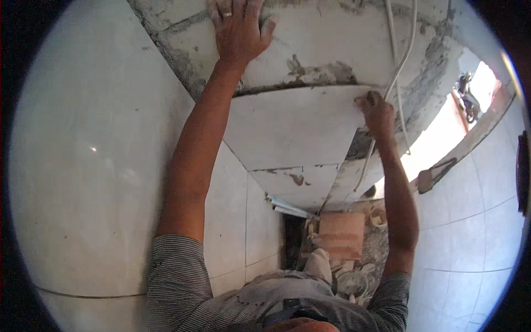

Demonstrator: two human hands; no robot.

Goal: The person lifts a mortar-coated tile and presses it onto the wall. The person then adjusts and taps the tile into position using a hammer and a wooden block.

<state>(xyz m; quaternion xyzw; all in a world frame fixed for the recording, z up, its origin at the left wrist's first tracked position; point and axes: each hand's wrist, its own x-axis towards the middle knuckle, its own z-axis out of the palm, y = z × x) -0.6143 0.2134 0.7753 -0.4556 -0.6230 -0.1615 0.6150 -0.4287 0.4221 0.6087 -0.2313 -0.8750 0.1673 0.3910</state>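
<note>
My left hand (239,30) lies with spread fingers on a white, mortar-smeared tile (376,33) at the top of the view. Below that, across a dark mortar joint, a white tile (293,124) spans between my arms. My right hand (376,113) has its fingers curled on that tile's upper right corner, beside white cables (394,77) that hang down. A dark, rough patch (359,144) shows at the tile's right side. A smaller white tile with mortar smears (276,185) sits below it.
A tiled wall (88,138) runs along my left and another (459,238) along the right. A bright opening (426,149) shows a parked motorbike (469,99). Below are a terracotta-coloured slab (341,232), a small bucket (379,217), pale blue strips (290,207) and rubble.
</note>
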